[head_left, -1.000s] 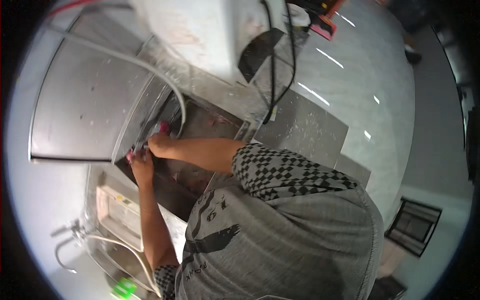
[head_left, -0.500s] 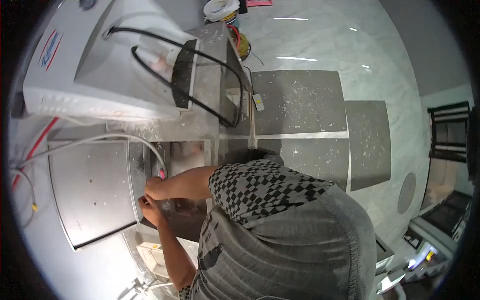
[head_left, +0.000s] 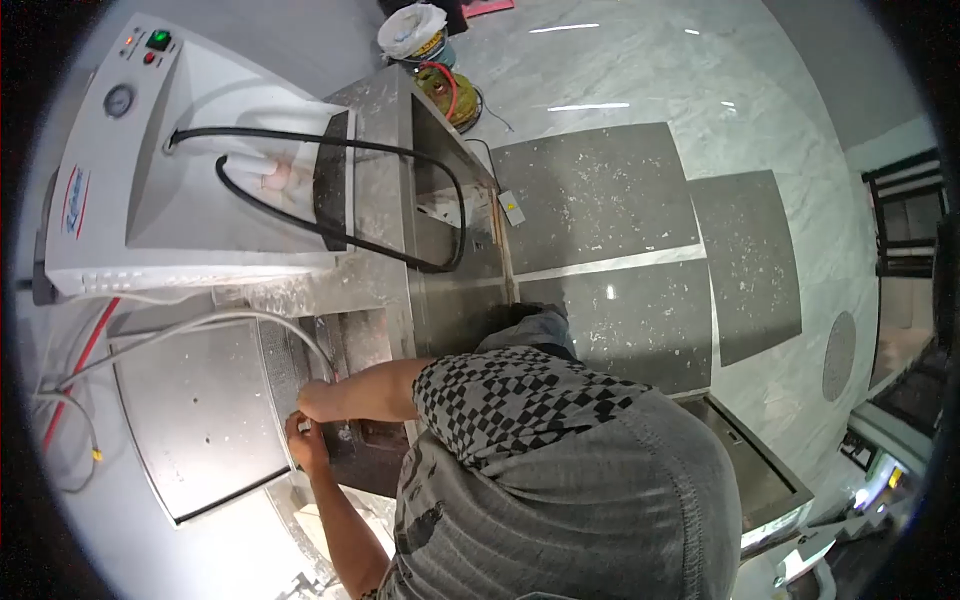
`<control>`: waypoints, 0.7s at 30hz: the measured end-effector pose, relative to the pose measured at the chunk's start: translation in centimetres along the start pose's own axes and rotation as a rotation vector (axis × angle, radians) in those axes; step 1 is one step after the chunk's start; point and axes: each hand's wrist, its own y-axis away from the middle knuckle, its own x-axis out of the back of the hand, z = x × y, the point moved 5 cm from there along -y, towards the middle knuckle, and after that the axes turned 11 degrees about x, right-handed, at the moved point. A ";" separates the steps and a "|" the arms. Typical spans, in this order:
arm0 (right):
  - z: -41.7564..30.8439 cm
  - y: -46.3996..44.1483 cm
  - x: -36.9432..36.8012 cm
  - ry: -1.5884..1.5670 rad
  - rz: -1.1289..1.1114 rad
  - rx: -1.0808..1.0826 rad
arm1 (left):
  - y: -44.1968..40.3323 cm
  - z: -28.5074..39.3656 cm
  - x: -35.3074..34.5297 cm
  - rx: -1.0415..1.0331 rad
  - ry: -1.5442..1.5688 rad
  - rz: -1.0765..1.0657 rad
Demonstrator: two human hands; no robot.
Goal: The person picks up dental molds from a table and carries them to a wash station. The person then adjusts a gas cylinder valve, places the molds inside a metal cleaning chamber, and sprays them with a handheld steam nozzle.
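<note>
My right hand (head_left: 316, 401) is closed at the end of a grey hose (head_left: 235, 317), which arches in from the left and runs down to the fingers. Just below it, my left hand (head_left: 306, 447) has its fingers bent and drawn together; whatever they pinch is too small to make out. The two hands are almost touching, over the edge between a speckled metal strip (head_left: 283, 362) and a dark recessed basin (head_left: 362, 472). To the left lies a flat metal panel (head_left: 205, 405) with small holes.
A white machine (head_left: 110, 200) with a gauge, lit switch and looping black hose (head_left: 330, 140) stands at upper left on a dusty metal counter (head_left: 375, 100). Grey mats (head_left: 600, 200) cover part of the floor. A bucket (head_left: 415, 35) and greenish gas cylinder (head_left: 447, 95) stand at the top.
The camera view has shifted, bringing the machine's gauge and switches into sight. Both hands stay close together at the same spot. The pinkish hose tip above my right hand is now mostly hidden.
</note>
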 end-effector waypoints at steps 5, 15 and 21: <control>-0.4 -0.2 -0.5 -0.156 0.149 -0.008 | 1.1 -1.4 0.4 0.007 -0.020 0.089; -2.1 3.0 2.9 0.061 -0.310 0.080 | 4.2 0.4 1.9 0.241 -0.059 0.335; -0.5 1.6 1.6 0.191 -0.449 0.083 | 4.4 -3.0 2.7 0.536 -0.030 0.233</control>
